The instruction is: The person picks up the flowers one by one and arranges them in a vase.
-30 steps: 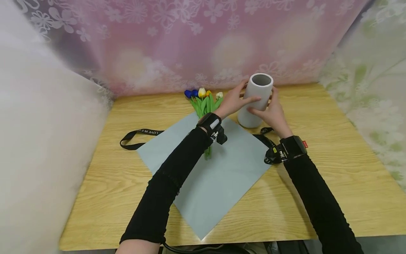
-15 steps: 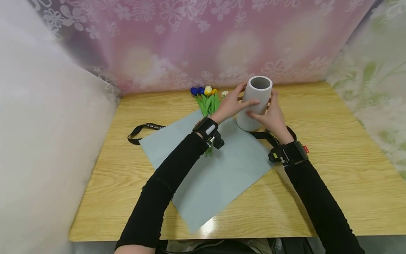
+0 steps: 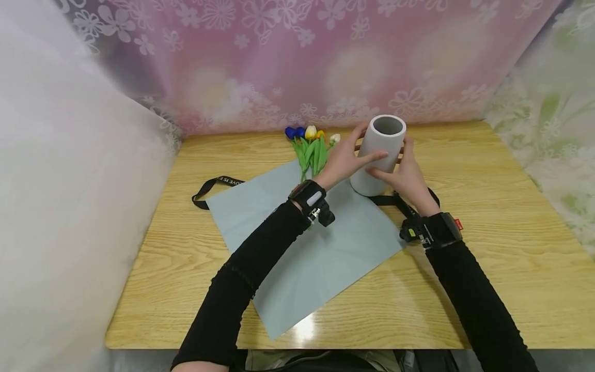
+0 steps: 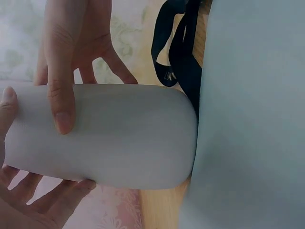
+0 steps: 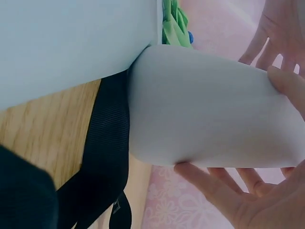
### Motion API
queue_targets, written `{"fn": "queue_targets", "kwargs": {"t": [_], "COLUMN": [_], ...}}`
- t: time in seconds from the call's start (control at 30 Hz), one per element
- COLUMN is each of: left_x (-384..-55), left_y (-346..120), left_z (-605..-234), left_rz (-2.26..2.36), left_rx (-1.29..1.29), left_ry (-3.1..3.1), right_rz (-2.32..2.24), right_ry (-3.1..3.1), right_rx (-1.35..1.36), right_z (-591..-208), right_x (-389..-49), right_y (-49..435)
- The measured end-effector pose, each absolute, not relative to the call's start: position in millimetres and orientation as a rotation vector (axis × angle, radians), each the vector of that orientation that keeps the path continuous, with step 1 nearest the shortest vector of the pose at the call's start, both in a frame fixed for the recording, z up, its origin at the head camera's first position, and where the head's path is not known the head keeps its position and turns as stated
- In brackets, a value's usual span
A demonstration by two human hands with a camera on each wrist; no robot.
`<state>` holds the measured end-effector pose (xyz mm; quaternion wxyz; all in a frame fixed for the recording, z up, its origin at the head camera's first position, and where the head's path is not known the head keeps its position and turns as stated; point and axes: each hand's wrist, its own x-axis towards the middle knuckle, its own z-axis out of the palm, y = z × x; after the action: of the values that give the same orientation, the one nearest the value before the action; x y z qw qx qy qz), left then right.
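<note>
A tall white vase (image 3: 387, 142) stands close to the table's back, its base at the edge of the grey-blue paper sheet (image 3: 321, 263). My left hand (image 3: 345, 159) grips the vase from the left, with its thumb across the front. From the right my right hand (image 3: 410, 178) holds it too, thumb on the front and fingers round the far side. In the left wrist view the vase (image 4: 128, 138) lies between both hands. The right wrist view shows a black ribbon (image 5: 108, 124) running against the vase's base. Artificial tulips (image 3: 316, 152) lie on the paper, their stems partly hidden by my left forearm.
The ribbon has white lettering, and one loop (image 3: 202, 195) sticks out left of the paper. A wooden table (image 3: 162, 268) bears everything. A pink floral curtain (image 3: 279, 67) hangs behind, with a white sheet (image 3: 69, 206) at left and a green-patterned one (image 3: 553, 134) at right.
The vase has shifted slightly left and nearer in both hands. The paper has turned a little, its near corner swinging left. The head view has also shifted slightly.
</note>
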<state>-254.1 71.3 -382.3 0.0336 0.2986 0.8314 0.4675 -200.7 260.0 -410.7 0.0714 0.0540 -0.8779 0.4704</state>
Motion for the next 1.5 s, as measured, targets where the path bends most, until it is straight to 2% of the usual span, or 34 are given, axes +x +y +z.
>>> {"fn": "queue_targets", "kwargs": {"t": [0.17, 0.37, 0.47, 0.7, 1.0, 1.5], "left_x": [-258, -262, -261, -259, -262, -263], "left_y": [55, 7, -10, -30, -37, -45], "left_z": [-374, -365, -376, -412, -437, -447], "left_rz": [1.300, 1.378, 1.364, 1.010, 0.606, 0.915], "left_rx": [0.983, 0.721, 0.618, 0.465, 0.277, 0.277], "left_ry": [2.572, 2.797, 2.910, 3.083, 2.961, 2.823], "right_rz": [1.588, 1.666, 1.631, 1.577, 1.572, 1.570], "right_ry": [-2.585, -2.457, -2.476, -2.576, -2.558, -2.536], "right_rx": [0.173, 0.210, 0.217, 0.140, 0.133, 0.144], "right_z": [-401, -384, -378, -376, -384, -387], "right_x": [-196, -192, -191, -187, -189, -190], "right_y": [262, 269, 274, 281, 278, 278]}}
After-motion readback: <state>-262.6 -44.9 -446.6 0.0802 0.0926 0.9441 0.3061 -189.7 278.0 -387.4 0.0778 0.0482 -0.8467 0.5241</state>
